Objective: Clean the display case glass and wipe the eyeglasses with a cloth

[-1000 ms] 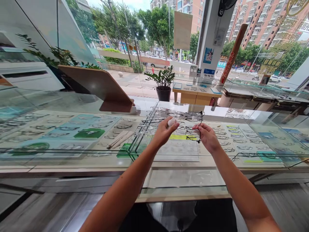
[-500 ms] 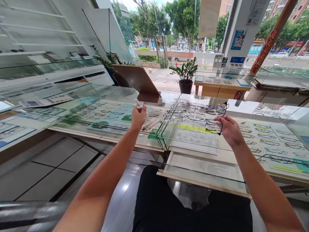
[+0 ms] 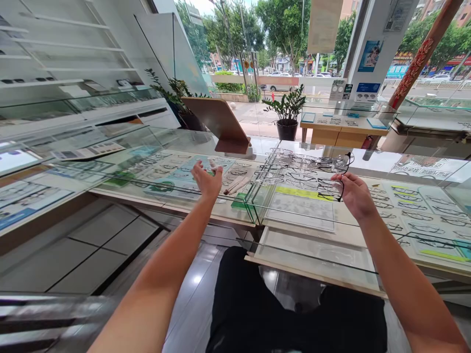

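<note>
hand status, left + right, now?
Left hand: open, fingers spread; small white object by the fingers, contact unclear.
Right hand: closed, fingertips holding dark-framed glasses.

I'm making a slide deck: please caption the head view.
Right hand holding dark-framed glasses over a glass counter, left hand open by a small white object.

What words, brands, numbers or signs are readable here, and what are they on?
No text can be read with certainty.
Poster on the pillar: too small.
Blue card below it: too small.
White card: too blurred.
Pillar paper: too small.
Counter: reflected lettering, too distorted.
</note>
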`<state>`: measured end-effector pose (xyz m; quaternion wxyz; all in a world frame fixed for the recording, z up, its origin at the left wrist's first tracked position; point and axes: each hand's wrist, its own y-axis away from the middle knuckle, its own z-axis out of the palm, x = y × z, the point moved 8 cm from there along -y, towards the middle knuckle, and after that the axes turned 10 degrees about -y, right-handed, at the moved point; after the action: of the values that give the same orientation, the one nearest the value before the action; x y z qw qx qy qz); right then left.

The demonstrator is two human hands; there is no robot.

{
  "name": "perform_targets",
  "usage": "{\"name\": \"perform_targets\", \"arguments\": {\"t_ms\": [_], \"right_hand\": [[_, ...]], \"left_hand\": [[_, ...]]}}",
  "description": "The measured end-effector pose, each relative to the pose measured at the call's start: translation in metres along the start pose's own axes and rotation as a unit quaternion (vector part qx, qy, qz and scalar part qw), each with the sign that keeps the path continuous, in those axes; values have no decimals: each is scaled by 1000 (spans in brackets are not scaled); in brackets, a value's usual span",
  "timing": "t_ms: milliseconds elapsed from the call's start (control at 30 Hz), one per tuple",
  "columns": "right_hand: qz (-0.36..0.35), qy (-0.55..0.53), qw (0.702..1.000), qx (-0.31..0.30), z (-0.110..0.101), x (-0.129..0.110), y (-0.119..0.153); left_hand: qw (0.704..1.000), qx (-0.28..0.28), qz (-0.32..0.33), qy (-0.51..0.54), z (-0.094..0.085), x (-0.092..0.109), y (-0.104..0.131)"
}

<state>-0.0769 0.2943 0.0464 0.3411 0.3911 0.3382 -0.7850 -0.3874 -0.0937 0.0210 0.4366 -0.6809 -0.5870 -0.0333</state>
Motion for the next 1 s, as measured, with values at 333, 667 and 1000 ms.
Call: {"name": "perform_targets", "arguments": {"t_ms": [333,667,1000], "right_hand": [[7,-29,1000,-2,1,2,1],[-4,-43,999,6,3,2,-1],[-3,-31,999,12,2,5,-2]], "left_hand": [[939,-219,233,-127,33,51,54],[959,-84,269,-33,-16,94,58],[798,-273,535,-48,37,249,198]]}}
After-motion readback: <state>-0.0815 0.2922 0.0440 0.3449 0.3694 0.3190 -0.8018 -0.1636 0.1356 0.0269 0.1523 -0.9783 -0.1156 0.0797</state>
